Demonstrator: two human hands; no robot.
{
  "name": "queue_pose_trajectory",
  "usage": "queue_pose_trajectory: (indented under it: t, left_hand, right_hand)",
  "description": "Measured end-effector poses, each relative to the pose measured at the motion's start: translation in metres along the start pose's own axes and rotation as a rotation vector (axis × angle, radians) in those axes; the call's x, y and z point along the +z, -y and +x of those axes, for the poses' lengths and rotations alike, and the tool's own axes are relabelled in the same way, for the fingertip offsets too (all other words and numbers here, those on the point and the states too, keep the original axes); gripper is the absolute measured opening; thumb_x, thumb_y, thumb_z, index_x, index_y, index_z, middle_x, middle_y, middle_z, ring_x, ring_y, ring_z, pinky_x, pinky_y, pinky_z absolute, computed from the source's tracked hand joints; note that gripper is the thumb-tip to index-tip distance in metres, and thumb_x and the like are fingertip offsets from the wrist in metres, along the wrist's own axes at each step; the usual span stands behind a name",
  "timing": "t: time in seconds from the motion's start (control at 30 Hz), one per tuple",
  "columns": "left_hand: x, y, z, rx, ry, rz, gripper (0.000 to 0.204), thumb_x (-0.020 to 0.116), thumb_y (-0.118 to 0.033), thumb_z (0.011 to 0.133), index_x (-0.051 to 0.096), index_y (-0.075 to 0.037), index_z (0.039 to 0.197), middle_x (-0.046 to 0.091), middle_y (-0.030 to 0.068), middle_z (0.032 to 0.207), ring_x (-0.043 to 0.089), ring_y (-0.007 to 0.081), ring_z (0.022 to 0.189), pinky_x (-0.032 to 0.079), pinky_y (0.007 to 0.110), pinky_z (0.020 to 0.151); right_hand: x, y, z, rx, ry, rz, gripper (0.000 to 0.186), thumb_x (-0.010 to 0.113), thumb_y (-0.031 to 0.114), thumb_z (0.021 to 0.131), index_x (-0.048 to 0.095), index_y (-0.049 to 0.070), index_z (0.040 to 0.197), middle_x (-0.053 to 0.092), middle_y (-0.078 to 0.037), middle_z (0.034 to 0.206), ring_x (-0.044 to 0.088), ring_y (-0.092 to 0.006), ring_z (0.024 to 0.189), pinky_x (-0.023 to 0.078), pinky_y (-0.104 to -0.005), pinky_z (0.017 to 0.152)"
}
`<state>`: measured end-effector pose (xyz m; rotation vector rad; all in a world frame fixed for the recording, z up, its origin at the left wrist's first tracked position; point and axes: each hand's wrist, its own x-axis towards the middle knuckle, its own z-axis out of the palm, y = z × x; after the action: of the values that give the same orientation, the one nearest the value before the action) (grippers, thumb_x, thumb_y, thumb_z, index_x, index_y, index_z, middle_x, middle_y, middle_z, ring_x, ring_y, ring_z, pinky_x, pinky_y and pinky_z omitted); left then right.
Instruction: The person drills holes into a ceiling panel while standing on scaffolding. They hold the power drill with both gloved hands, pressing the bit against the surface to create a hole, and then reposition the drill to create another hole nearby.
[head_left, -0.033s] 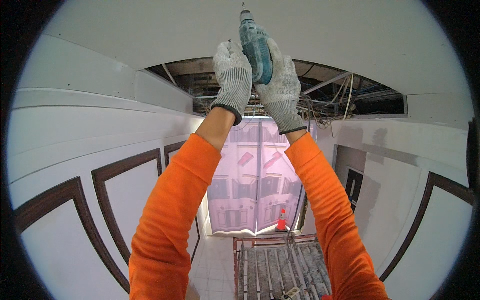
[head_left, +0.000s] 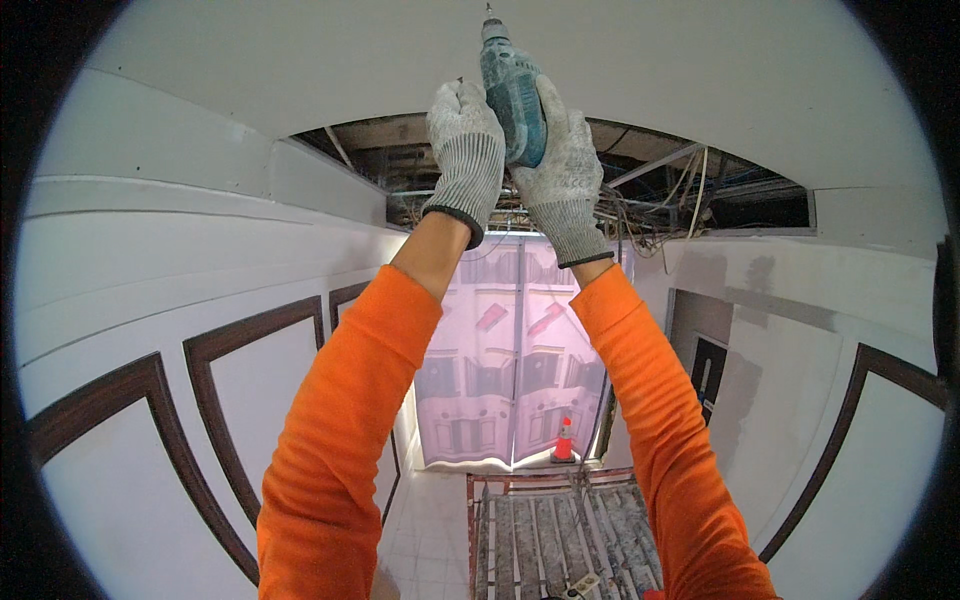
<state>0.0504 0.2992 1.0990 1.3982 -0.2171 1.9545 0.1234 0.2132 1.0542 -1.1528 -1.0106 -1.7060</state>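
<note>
Overhead, my right hand (head_left: 565,165), in a grey-white knit work glove, is closed round the body of a dusty teal power drill (head_left: 512,95). The drill points upward with its bit at the top edge of the view, against the pale ceiling board (head_left: 330,60). Whether the bit touches the board, I cannot tell. Just left of the drill, my gloved left hand (head_left: 462,130) is raised with its fingers pinched together. A small dark tip, apparently a screw (head_left: 460,80), sticks up from those fingers; the remainder is hidden by the glove.
Beyond my hands, a ceiling opening (head_left: 740,190) shows loose wires and metal framing. Below lies a worn slatted scaffold platform (head_left: 540,530). An orange cone (head_left: 564,440) stands before pinkish sheeting (head_left: 470,330). Walls with dark-framed panels (head_left: 160,400) run along both sides.
</note>
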Motion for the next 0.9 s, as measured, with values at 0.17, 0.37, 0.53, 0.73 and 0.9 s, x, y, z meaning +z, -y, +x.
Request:
queue_pose_trajectory:
  t: [0.17,0.37,0.53,0.73,0.9]
  left_hand:
    - [-0.001,-0.004,0.000,-0.016,0.049,-0.100,0.033,0.046,-0.026,0.104,0.067,0.000,0.107,0.067,0.0116,0.095,0.063,0.0220,0.089,0.051,0.036,0.082]
    - [0.003,-0.007,-0.001,0.018,0.087,-0.092,0.033,0.045,-0.027,0.106,0.067,-0.002,0.108,0.067,0.0128,0.098,0.065,0.0253,0.091,0.051,0.038,0.084]
    - [-0.004,0.011,0.015,0.099,0.028,0.064,0.032,0.044,-0.026,0.106,0.064,-0.002,0.111,0.066,0.0131,0.095,0.064,0.0271,0.089,0.051,0.040,0.084]
    - [0.011,0.014,0.010,0.058,0.010,-0.055,0.033,0.043,-0.029,0.108,0.060,-0.001,0.108,0.064,0.0134,0.092,0.063,0.0256,0.082,0.051,0.038,0.078]
    - [0.015,0.006,-0.004,0.180,-0.090,0.042,0.038,0.043,-0.032,0.109,0.058,0.003,0.108,0.066,0.0213,0.099,0.067,0.0331,0.091,0.052,0.045,0.080]
  right_hand:
    - [0.006,-0.003,0.000,-0.041,-0.055,0.025,0.099,0.086,0.025,0.076,0.032,0.023,0.158,0.057,-0.018,0.125,0.060,-0.0377,0.118,0.051,-0.0505,0.099]
    - [0.004,-0.005,0.004,0.002,-0.043,-0.013,0.100,0.087,0.026,0.074,0.033,0.025,0.158,0.057,-0.018,0.124,0.060,-0.0368,0.118,0.052,-0.0493,0.097]
    - [0.012,0.007,0.005,0.052,0.037,-0.175,0.112,0.091,0.025,0.068,0.028,0.026,0.160,0.055,-0.016,0.120,0.060,-0.0365,0.113,0.054,-0.0478,0.094]
    - [0.012,0.004,0.003,0.050,0.052,-0.241,0.115,0.090,0.028,0.069,0.023,0.025,0.162,0.054,-0.016,0.120,0.059,-0.0353,0.113,0.055,-0.0477,0.091]
    - [0.024,0.002,0.006,-0.001,-0.028,-0.284,0.094,0.079,0.031,0.083,0.027,0.024,0.161,0.055,-0.014,0.119,0.060,-0.0331,0.113,0.056,-0.0483,0.088]
